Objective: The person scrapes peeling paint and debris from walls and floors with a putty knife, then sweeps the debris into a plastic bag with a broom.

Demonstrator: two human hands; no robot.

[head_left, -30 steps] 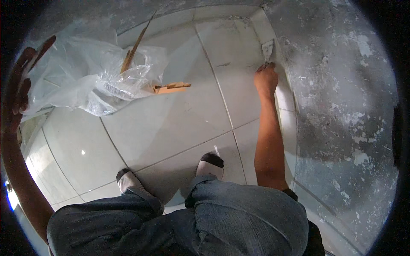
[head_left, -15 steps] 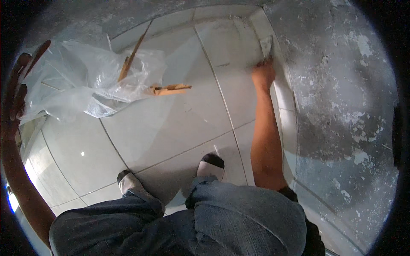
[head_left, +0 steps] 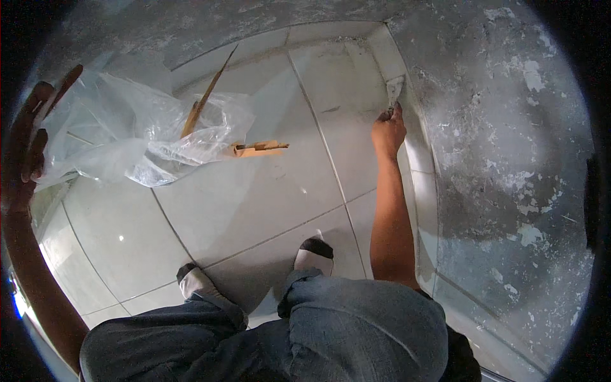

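My right hand (head_left: 389, 132) is closed round the handle of a scraper (head_left: 395, 88), most of that handle hidden in the fist. Its flat, pale blade lies against the white skirting tile (head_left: 387, 56) at the foot of the right wall. At the far left, my left hand (head_left: 30, 137) is in shadow, its fingers gripping the edge of a clear plastic bag (head_left: 121, 127). The bag spreads rightward over the floor, crumpled. A long splintered wood strip (head_left: 202, 108) sticks up out of it, and a shorter broken wood piece (head_left: 259, 149) pokes from its right side.
Pale floor tiles (head_left: 254, 204) with dark joints run under my socked feet (head_left: 313, 253). A grey wall (head_left: 503, 159) with flaking white patches rises on the right, and another (head_left: 210, 25) stands at the back. Dirt lies along the far skirting.
The right hand has drawn the scraper slightly back toward me along the skirting. My view has shifted a little; the left hand still holds the bag.
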